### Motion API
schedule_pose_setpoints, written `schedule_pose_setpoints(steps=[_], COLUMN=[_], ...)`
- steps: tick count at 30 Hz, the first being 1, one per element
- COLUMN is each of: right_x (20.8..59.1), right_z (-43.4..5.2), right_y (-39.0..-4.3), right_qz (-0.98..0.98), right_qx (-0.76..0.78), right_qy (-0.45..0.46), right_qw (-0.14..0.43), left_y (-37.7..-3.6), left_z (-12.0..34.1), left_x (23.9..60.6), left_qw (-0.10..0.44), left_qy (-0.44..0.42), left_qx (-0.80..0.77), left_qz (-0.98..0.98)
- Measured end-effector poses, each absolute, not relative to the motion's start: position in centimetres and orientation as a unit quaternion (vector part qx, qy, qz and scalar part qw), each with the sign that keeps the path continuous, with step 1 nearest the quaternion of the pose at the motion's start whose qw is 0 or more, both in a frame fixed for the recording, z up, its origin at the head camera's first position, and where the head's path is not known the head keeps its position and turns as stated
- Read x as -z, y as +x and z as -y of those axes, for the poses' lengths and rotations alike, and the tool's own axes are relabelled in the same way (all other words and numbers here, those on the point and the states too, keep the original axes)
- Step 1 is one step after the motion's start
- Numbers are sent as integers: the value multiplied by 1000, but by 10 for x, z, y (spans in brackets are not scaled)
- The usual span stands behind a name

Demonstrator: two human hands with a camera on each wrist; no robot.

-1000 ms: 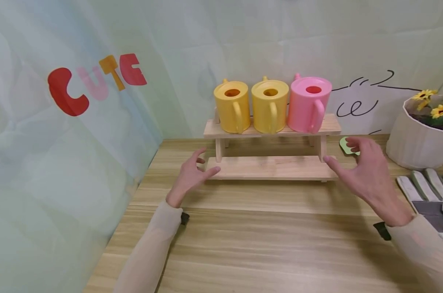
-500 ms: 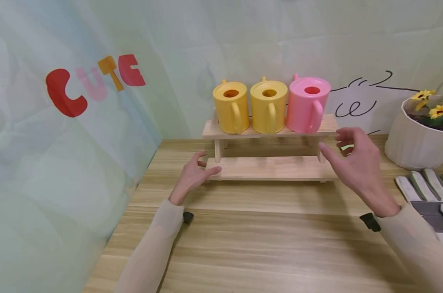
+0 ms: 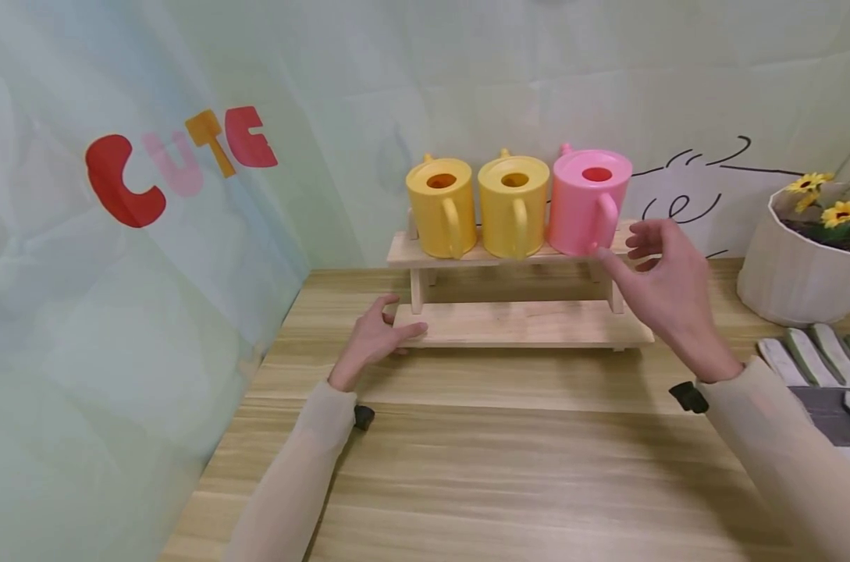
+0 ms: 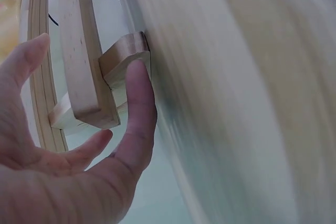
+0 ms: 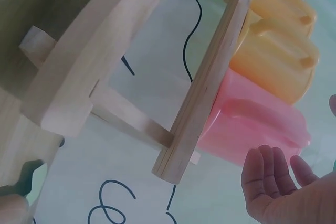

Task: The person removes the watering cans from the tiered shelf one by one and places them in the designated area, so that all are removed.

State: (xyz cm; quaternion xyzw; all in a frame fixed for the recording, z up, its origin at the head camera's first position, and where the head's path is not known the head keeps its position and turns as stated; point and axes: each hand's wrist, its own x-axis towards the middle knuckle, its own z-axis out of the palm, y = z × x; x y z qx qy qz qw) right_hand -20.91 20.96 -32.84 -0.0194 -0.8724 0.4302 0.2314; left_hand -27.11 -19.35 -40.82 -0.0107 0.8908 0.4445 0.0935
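A two-step wooden rack (image 3: 523, 324) stands at the back of the table. On its upper shelf (image 5: 207, 93) stand two yellow watering cans (image 3: 442, 204) (image 3: 514, 203) and a pink watering can (image 3: 589, 200) (image 5: 252, 124), handles facing me. My left hand (image 3: 377, 334) (image 4: 79, 156) rests at the left end of the lower shelf (image 4: 81, 66), thumb against it, fingers relaxed. My right hand (image 3: 659, 273) (image 5: 283, 184) hovers open just right of the pink can, thumb near its handle, holding nothing.
A white pot (image 3: 793, 269) with yellow flowers (image 3: 842, 211) stands at the right. White fence slats (image 3: 821, 355) lie near the table's right edge. A pale cloth backdrop with red "CUTE" letters (image 3: 175, 160) hangs on the left and behind the rack.
My right hand has risen from beside the lower shelf up and left to the pink can. The left hand has stayed at the rack's left end.
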Motion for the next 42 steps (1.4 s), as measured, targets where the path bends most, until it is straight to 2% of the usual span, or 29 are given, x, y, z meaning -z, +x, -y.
schedule_pose_setpoints(steps=[16,42], right_x=[320,318], right_z=[-204,-192], right_y=[-235,-259], right_qz=[862,843], right_qx=[-452,-481], right_qy=[-16,-56], right_qw=[228,234], left_y=[-276,-277], left_z=[190,191], left_x=[412,409], left_qw=[135,139], left_qy=[2,17], left_qx=[-481,-461], left_qz=[-866,-876])
